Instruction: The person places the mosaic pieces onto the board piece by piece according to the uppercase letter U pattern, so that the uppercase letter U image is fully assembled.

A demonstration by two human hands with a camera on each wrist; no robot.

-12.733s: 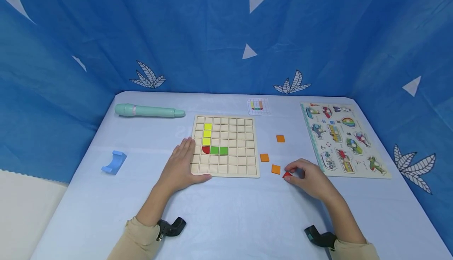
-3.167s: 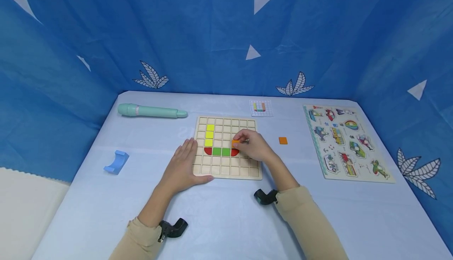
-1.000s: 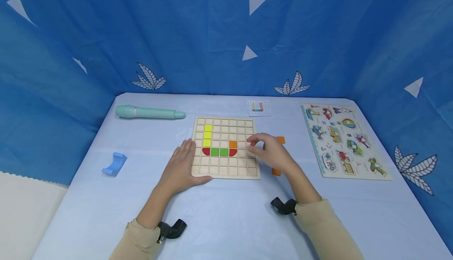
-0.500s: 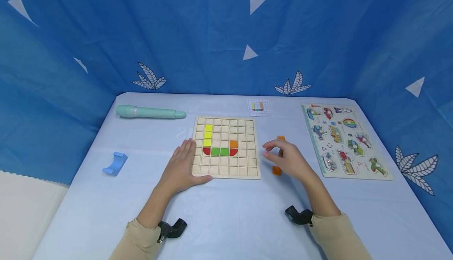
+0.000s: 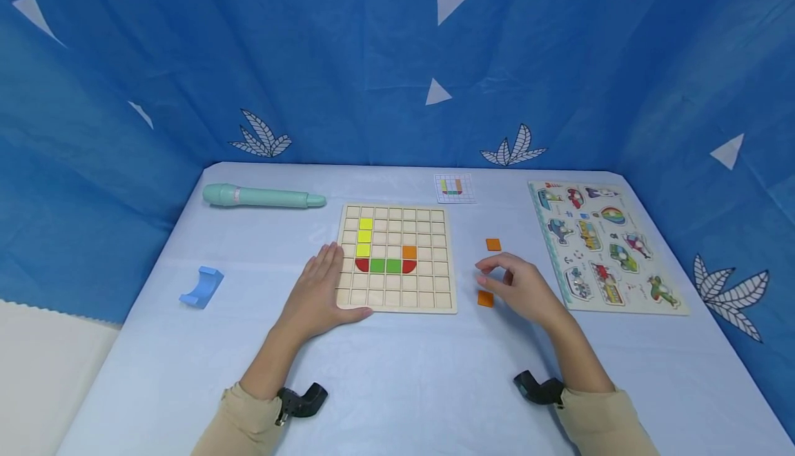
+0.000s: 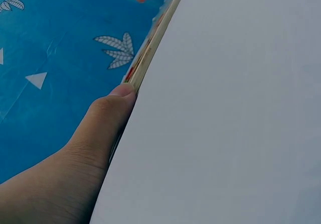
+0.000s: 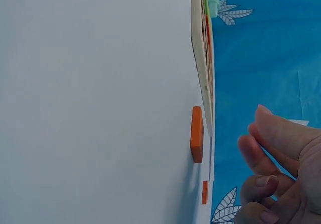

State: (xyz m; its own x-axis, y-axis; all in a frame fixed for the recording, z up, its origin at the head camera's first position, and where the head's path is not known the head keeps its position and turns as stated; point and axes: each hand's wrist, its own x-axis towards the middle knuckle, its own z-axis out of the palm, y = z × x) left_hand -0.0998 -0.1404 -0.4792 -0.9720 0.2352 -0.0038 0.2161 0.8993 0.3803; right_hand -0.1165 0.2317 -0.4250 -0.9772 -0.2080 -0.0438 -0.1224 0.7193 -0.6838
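Observation:
A wooden grid board (image 5: 427, 301) lies mid-table. My left hand (image 5: 315, 297) rests along its left edge, fingers straight, with the thumb (image 6: 123, 90) against the near corner. On the board are a column of yellow squares (image 5: 364, 236), red quarter-round tiles (image 5: 410, 267) at both ends of two green squares (image 5: 394, 266), and one orange square (image 5: 410, 252) above the right-hand red piece. My right hand (image 5: 520, 289) hovers right of the board, fingers loosely bent, nothing between them. Below its fingertips lies a loose orange square tile (image 5: 486, 298); another orange tile (image 5: 493, 244) lies farther back.
Behind the board lies a small pattern card (image 5: 455, 189). A picture puzzle board (image 5: 580, 297) occupies the right side. At the left are a mint-green microphone-shaped tube (image 5: 263, 197) and a blue curved holder (image 5: 202, 288). Blue cloth (image 5: 373, 63) walls the table's back and sides.
Since the oldest frame, a red quarter-round and an orange square have been set on the board. Over the last second my right hand moved right, off the board. My left hand stayed put.

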